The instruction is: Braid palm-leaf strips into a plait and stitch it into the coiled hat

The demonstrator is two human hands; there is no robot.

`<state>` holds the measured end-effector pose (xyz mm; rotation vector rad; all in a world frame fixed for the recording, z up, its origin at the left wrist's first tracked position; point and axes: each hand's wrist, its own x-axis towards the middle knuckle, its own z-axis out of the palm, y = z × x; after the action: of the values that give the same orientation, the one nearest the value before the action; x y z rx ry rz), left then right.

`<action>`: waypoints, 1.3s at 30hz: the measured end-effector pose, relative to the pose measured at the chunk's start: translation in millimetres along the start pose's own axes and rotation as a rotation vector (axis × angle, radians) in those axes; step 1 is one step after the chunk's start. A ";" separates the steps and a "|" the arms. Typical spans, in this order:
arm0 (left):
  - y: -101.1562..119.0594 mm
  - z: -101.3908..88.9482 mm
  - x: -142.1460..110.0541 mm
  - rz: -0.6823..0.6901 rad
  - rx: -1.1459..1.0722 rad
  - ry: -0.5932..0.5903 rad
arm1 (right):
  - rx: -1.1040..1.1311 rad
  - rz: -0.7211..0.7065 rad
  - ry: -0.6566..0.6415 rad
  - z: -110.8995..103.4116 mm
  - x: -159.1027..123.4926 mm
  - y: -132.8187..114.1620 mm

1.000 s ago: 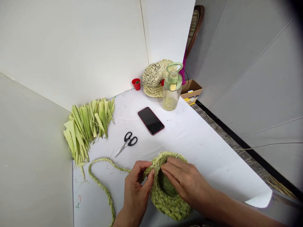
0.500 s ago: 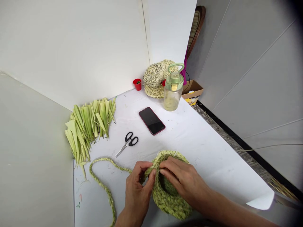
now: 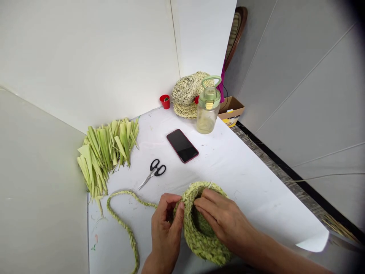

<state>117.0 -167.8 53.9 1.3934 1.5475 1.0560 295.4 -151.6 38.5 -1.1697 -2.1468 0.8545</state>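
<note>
A small green woven basket (image 3: 201, 238) of braided leaf strips sits under both hands near the near edge of the white-covered table (image 3: 228, 171). My left hand (image 3: 167, 228) grips its left rim, where a long loose braid (image 3: 124, 227) leaves the basket and curves away over the table to the left. My right hand (image 3: 222, 220) reaches over the rim from the right, its fingers resting in the opening. Part of the basket's inside is hidden by my fingers.
A pile of cut green palm-like leaves (image 3: 105, 154) lies at the table's left corner. Black-handled scissors (image 3: 152, 173), a black phone (image 3: 182, 145) and a plastic bottle (image 3: 207, 110) stand further back, with a red cup (image 3: 164, 101), woven pieces (image 3: 186, 93) and a cardboard box (image 3: 231, 110).
My right fingers have shifted slightly on the rim, moving a little deeper into the basket's opening. My left hand has turned the rim a little. The other objects have not moved.
</note>
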 end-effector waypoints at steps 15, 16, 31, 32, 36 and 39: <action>0.0 -3.8 7.4 0.028 -0.025 -0.065 | 0.048 -0.017 0.028 6.0 -1.3 1.6; -0.4 -4.2 7.3 0.019 -0.030 -0.071 | 0.048 -0.018 0.031 6.6 -1.3 2.1; -1.3 -1.8 -1.5 0.167 0.086 -0.054 | 0.243 0.117 0.113 3.6 3.6 -11.0; -2.3 -1.9 -1.2 0.165 0.078 -0.051 | 0.237 0.119 0.086 2.4 2.2 -10.1; -4.4 -1.1 -0.4 0.172 0.067 -0.034 | 0.159 0.077 0.010 -0.1 -2.3 -7.8; -4.2 0.7 -0.4 0.189 0.063 -0.087 | 0.121 0.023 0.059 -2.2 0.4 -9.4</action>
<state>116.2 -168.3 49.8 1.6335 1.4183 1.0499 291.9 -154.6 47.1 -1.1464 -2.0086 0.9351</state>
